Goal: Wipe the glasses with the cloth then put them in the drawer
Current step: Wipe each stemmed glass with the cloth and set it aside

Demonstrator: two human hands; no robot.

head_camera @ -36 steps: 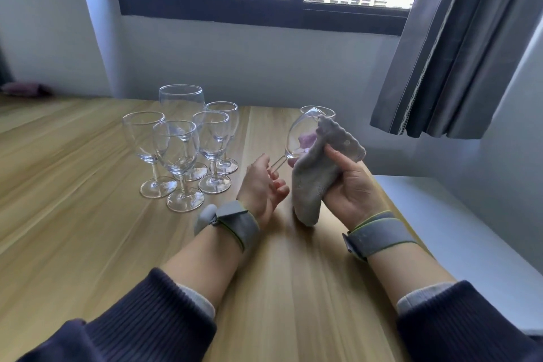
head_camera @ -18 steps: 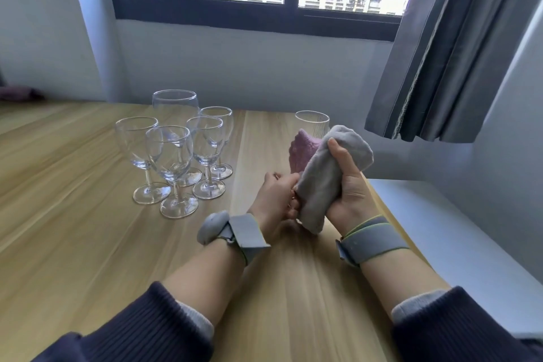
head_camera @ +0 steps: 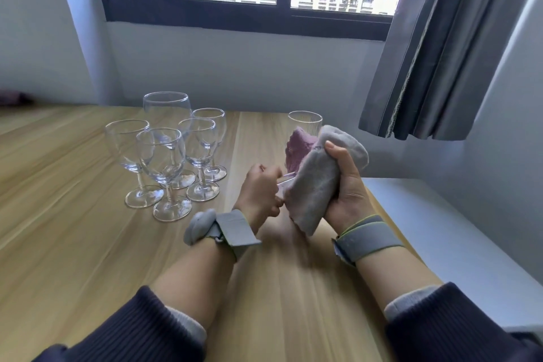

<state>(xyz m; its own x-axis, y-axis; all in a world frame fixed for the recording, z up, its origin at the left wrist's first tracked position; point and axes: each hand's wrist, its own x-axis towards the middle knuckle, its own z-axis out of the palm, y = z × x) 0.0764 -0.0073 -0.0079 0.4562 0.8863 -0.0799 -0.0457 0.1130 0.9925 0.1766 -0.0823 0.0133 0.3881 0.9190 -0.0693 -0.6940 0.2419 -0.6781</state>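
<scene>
Right grip: right hand [head_camera: 345, 188] curled round the grey cloth [head_camera: 318, 182], which is wrapped over the bowl of a wine glass [head_camera: 296, 150]; purple shows at the bowl's mouth.
Left grip: left hand [head_camera: 260, 192] pinching the glass's stem [head_camera: 284, 181], just left of the cloth.
Held glass: tilted, above the table [head_camera: 73, 244], between both grips.
Other glasses: five stemmed glasses [head_camera: 164, 156] upright, left of the left grip.
Tumbler: ribbed tumbler [head_camera: 305, 122] just beyond the cloth.
</scene>
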